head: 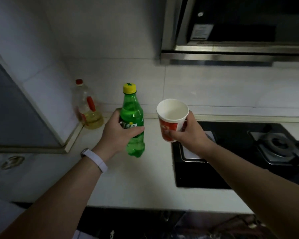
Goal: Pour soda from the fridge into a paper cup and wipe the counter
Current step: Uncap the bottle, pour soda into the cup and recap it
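left hand (116, 133) grips capped soda bottle (132, 118) | right hand (188, 133) grips empty paper cup (171, 118)

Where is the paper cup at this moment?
In the head view, right of centre: the right hand holds the paper cup above the counter, between the soda bottle and stove.

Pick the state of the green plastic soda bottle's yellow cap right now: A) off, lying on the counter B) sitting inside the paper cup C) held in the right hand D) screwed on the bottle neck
D: the yellow cap sits on the neck of the green plastic soda bottle, which the left hand holds upright, while the right hand holds the red and white paper cup, whose visible inside looks empty.
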`<state>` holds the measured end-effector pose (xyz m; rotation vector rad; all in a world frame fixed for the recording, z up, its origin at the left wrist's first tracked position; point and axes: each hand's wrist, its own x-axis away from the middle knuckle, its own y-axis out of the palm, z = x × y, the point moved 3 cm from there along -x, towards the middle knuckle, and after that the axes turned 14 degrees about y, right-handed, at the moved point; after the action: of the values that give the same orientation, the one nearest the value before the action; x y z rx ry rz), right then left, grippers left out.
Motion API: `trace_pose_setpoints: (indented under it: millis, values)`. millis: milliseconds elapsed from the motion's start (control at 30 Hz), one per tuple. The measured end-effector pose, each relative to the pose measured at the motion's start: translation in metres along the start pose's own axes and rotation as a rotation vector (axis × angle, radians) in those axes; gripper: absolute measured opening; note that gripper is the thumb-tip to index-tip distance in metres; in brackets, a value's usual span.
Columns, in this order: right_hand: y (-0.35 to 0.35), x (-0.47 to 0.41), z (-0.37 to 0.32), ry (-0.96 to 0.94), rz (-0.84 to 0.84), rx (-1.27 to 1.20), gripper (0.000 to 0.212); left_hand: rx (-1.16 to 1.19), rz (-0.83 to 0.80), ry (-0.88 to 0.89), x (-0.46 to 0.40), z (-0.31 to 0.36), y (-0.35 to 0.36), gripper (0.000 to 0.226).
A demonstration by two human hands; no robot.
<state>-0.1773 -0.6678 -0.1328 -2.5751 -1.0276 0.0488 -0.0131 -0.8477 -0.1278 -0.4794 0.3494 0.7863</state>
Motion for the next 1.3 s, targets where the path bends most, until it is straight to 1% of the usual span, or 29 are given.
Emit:
trace_pose_setpoints:
  millis: [100, 300, 433, 500, 600, 700, 833, 933, 1033, 1167, 1300]
  values:
    - [-0.025, 0.018, 0.002, 0.006, 0.059, 0.000, 0.073, 0.025, -0.058, 0.033, -0.002, 0.013, 0.023, 0.052]
    - [-0.086, 0.056, 0.020, 0.032, 0.147, -0.030, 0.083, 0.093, -0.160, 0.079, -0.004, 0.056, 0.083, 0.053]
    - [-0.136, 0.085, 0.034, 0.029, 0.187, -0.038, 0.082, 0.142, -0.219, 0.103, 0.001, 0.085, 0.132, 0.062]
    - [-0.163, 0.102, 0.044, 0.033, 0.215, -0.040, 0.085, 0.153, -0.248, 0.120, 0.005, 0.101, 0.161, 0.062]
    - [-0.206, 0.131, 0.058, 0.053, 0.272, -0.045, 0.080, 0.161, -0.272, 0.133, 0.015, 0.123, 0.208, 0.059]
    - [-0.252, 0.161, 0.068, 0.066, 0.321, -0.043, 0.077, 0.168, -0.319, 0.163, 0.026, 0.148, 0.257, 0.049]
    - [-0.312, 0.196, 0.090, 0.091, 0.405, -0.040, 0.076, 0.227, -0.386, 0.194, 0.043, 0.186, 0.326, 0.044]
    - [-0.352, 0.225, 0.108, 0.107, 0.477, -0.051, 0.078, 0.269, -0.438, 0.203, 0.058, 0.208, 0.375, 0.045]
    - [-0.391, 0.256, 0.122, 0.117, 0.550, -0.052, 0.071, 0.308, -0.484, 0.208, 0.076, 0.226, 0.423, 0.044]
    - [-0.438, 0.291, 0.143, 0.157, 0.645, -0.052, 0.069, 0.370, -0.555, 0.202, 0.098, 0.252, 0.482, 0.043]
    - [-0.475, 0.317, 0.163, 0.198, 0.751, -0.079, 0.075, 0.414, -0.653, 0.227, 0.110, 0.277, 0.528, 0.042]
